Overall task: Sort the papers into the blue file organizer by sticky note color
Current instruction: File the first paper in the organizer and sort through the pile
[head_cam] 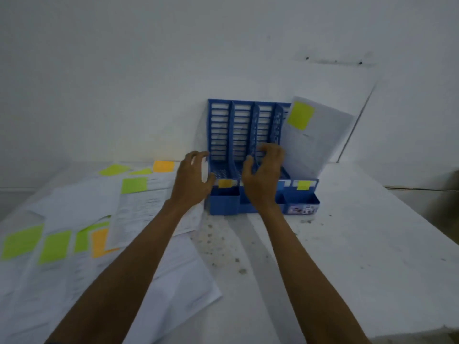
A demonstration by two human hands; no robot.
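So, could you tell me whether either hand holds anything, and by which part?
It cannot be told: the left hand curls by the organizer's left wall, the right hand over its dividers, neither plainly gripping.

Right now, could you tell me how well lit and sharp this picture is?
Head view: dim, bluish light with no glare. Head view is also soft throughout, so print on the papers is unreadable and the right hand looks smeared, yet the yellow sticky note at the blue file organizer keeps its colour clearly.
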